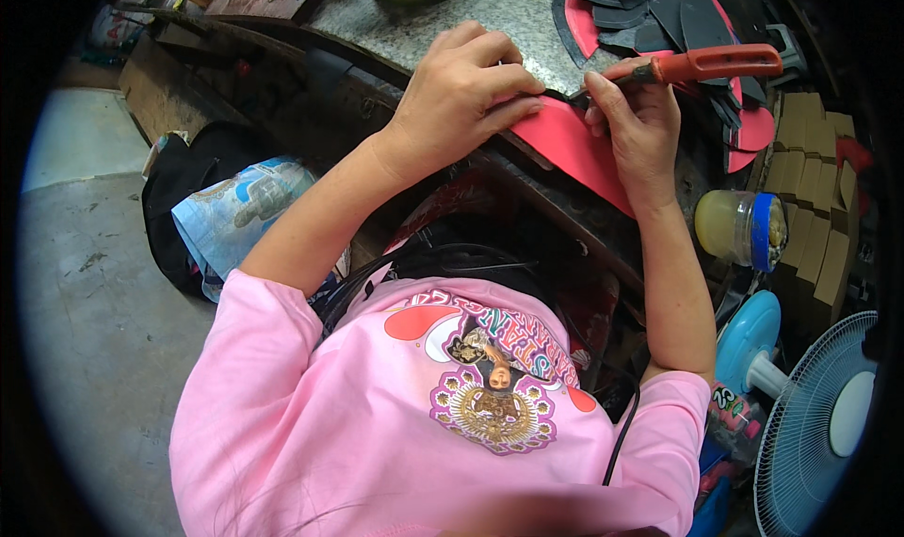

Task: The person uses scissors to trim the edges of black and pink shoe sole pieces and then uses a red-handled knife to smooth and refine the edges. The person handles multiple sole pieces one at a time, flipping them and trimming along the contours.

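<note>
My left hand point(466, 99) pinches the upper left end of a curved, bright pink-red flat piece point(584, 151) with a dark edge. The piece hangs partly over the front of the worktop. My right hand point(640, 123) is closed around the dark front part of a hand tool with a red-orange handle point(720, 63). That handle points out to the right, and the fingers hide most of the working end, so its kind cannot be told. The thumb and fingertips of my right hand are at the dark upper edge of the pink-red piece, close to my left fingertips.
A speckled stone worktop point(367, 29) carries a heap of black and pink cut pieces point(650, 15) at the right. Beside my right forearm stand a blue-ringed jar point(739, 228), stacked tan pieces point(805, 189) and a white fan point(819, 433). Patterned blue cloth point(240, 212) lies left.
</note>
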Demonstrator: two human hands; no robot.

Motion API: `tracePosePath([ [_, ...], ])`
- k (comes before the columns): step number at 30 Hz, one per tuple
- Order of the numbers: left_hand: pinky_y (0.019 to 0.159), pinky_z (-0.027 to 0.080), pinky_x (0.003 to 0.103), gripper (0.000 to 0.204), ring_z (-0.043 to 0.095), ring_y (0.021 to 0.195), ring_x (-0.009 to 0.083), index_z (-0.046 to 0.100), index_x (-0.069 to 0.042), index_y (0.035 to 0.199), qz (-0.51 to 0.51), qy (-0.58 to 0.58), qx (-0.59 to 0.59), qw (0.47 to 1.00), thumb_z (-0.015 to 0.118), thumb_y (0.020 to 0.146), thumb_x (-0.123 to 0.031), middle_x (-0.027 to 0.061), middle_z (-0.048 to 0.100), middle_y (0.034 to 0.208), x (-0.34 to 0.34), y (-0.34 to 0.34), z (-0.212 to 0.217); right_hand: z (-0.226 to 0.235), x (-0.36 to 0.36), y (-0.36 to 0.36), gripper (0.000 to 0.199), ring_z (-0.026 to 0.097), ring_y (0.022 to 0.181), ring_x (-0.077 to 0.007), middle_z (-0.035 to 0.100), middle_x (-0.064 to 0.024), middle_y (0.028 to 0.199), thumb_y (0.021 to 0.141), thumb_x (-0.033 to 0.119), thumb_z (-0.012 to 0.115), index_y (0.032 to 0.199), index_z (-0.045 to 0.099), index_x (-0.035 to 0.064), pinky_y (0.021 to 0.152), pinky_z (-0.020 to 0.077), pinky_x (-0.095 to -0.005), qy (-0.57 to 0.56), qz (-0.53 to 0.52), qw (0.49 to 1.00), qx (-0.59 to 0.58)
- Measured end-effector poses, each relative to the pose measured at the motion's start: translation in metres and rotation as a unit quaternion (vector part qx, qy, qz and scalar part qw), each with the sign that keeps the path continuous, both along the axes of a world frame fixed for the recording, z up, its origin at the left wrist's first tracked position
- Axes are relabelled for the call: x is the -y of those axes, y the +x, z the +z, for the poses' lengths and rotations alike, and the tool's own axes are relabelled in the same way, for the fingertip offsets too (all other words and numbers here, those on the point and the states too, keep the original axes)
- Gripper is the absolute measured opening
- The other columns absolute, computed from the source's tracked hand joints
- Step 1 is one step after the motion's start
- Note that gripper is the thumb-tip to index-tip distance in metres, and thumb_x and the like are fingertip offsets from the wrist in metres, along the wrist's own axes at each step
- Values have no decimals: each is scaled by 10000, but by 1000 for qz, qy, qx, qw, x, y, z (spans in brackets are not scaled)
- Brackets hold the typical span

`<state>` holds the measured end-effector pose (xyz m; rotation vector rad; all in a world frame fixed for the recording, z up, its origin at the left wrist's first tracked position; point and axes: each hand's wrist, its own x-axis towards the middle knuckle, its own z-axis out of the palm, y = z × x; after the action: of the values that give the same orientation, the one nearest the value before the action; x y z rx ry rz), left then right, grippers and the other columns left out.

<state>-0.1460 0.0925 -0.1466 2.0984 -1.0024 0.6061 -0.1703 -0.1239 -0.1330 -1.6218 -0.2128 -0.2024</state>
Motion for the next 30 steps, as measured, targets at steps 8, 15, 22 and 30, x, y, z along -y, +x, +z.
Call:
tracePosePath([
  [8, 788, 459, 353, 183, 568, 851, 244, 742, -106, 923, -13, -3, 23, 1000, 792, 768, -190, 52, 597, 877, 1, 2, 0, -5, -5, 5, 124, 552, 643, -44, 596, -7, 815, 918, -6, 670, 990, 582, 43, 572, 441, -183, -201, 0, 973, 116],
  [15, 795, 455, 365, 185, 566, 855, 254, 738, -111, 928, -11, -6, 24, 1000, 782, 778, -211, 56, 599, 887, 1, 2, -2, 1, -6, 4, 135, 562, 634, -51, 606, 0, 792, 914, 51, 697, 992, 587, 43, 574, 449, -206, -51, 15, 999, 4],
  [22, 787, 452, 370, 209, 564, 850, 259, 709, -107, 930, -9, -5, 34, 999, 787, 771, -216, 59, 592, 869, 1, 3, -1, 11, -16, 18, 306, 644, 672, -239, 654, -118, 794, 841, 66, 708, 1118, 586, 25, 646, 514, -326, -308, 32, 935, 170],
  [30, 759, 453, 365, 204, 550, 795, 252, 718, -105, 909, 15, -20, 10, 1000, 797, 758, -217, 59, 564, 808, 1, -1, -3, -1, -14, 16, 165, 536, 642, -49, 600, 4, 775, 903, 75, 694, 1016, 577, 49, 579, 424, -206, -146, 22, 988, 52],
])
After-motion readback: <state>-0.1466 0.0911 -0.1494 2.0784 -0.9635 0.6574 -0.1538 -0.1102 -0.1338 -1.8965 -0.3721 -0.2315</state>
